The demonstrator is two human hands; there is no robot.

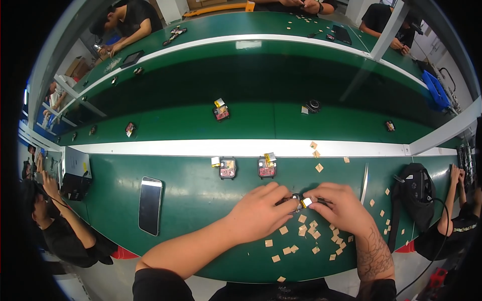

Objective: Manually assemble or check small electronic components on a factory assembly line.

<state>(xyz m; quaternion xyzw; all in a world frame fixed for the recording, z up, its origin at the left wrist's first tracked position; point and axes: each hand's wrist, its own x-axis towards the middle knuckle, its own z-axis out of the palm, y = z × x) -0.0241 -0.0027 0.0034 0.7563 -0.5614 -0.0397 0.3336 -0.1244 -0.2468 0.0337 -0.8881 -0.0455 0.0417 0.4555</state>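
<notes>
My left hand [266, 210] is closed round a small dark electronic device [297, 197], mostly hidden by the fingers. A silver battery pouch with yellow tape [307, 202] sticks out from its right side. The thumb and fingers of my right hand [337, 204] pinch at that pouch, and a thin dark piece shows beneath the fingers. Just beyond my hands stand two similar opened devices, a left one [228, 168] and a right one [267, 168], each with a battery pouch at its top. Many small tan squares [313, 224] lie scattered below and between my hands.
A smartphone [150, 205] lies on the green table at left. A black bag [414, 195] and metal tweezers [365, 183] are at right. Beyond the white rail [191, 147], a green conveyor belt [175, 120] carries several devices. Other people work around it.
</notes>
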